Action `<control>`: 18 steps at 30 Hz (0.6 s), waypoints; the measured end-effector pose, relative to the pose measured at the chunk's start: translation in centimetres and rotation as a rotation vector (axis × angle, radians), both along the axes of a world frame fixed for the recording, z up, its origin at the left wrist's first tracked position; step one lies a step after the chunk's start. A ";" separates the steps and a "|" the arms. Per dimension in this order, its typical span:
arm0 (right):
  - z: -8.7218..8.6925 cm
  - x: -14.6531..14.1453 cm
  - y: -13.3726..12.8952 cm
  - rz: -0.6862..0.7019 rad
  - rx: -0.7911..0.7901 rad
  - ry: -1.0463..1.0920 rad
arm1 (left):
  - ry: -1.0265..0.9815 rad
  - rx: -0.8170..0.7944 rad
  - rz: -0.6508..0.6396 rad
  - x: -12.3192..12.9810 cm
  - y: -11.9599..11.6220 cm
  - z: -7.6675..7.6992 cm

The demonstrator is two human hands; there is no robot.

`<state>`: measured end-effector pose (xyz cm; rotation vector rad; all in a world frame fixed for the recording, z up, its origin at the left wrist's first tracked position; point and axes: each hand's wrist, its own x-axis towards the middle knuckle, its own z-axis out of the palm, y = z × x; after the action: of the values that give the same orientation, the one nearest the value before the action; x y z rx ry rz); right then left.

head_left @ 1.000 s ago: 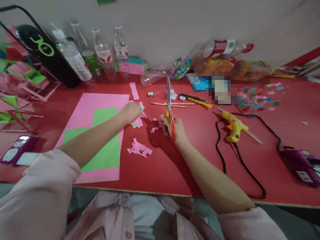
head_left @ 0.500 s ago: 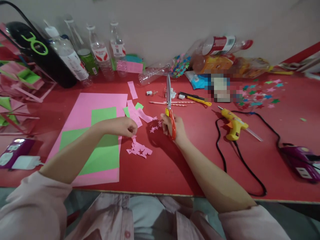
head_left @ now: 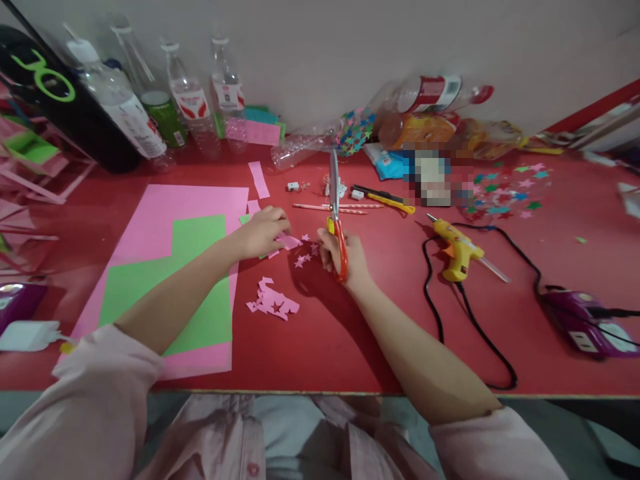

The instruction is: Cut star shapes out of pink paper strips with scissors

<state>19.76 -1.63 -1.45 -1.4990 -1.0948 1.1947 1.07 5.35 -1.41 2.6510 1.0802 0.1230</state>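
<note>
Up from the star-punched pink scrap (head_left: 267, 293), the left hand (head_left: 260, 233) has moved to the paper pieces at the centre of the frame. Its fingers bend over a pink strip (head_left: 289, 241), touching it; whether that grip is pinched closed, I cannot tell. Right of centre, the right hand (head_left: 347, 257) has a closed grip around the scissors (head_left: 334, 190), blades pointing up. Several small pink stars (head_left: 299, 261) are already cut and lie between the hands on the red surface (head_left: 350, 360); the strip and the large pink sheet (head_left: 195, 200), left of centre, look to hold uncut paper.
</note>
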 end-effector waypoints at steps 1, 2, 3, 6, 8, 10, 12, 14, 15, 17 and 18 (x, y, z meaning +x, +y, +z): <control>-0.1 0.0 0.1 -0.008 -0.005 0.006 | -0.011 -0.015 0.017 -0.1 0.0 -0.1; -0.2 0.1 0.2 -0.015 -0.009 0.011 | -0.022 -0.033 0.036 -0.1 0.1 -0.2; -0.2 0.1 0.3 -0.021 -0.010 0.013 | -0.030 -0.052 0.055 -0.2 0.1 -0.2; -0.2 0.2 0.4 -0.033 -0.010 0.011 | -0.047 -0.100 0.090 -0.2 0.2 -0.2; 0.1 0.2 0.3 -0.041 -0.012 0.002 | -0.058 -0.116 0.102 -0.1 0.2 -0.1; 0.6 0.2 0.1 -0.037 -0.020 -0.002 | -0.075 -0.133 0.110 -0.1 0.2 0.0; 1.1 0.2 -0.1 0.010 -0.050 -0.003 | -0.118 -0.168 0.124 -0.2 0.3 0.3; 1.6 0.1 -0.5 0.093 -0.122 -0.030 | -0.216 -0.226 0.159 -0.7 0.6 0.7; 1.7 0.0 -0.7 0.110 -0.168 -0.053 | -0.291 -0.263 0.187 -1.1 0.8 0.8; 1.7 -0.3 -1.1 0.183 -0.228 -0.111 | -0.413 -0.306 0.239 -1.9 1.2 1.1; 1.6 -0.3 -1.2 0.195 -0.225 -0.140 | -0.468 -0.305 0.278 -2.2 1.5 1.2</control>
<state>19.45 -2.84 0.19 -1.6980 -1.2567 1.4024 -1.17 6.82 -0.19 2.0493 1.1800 0.5552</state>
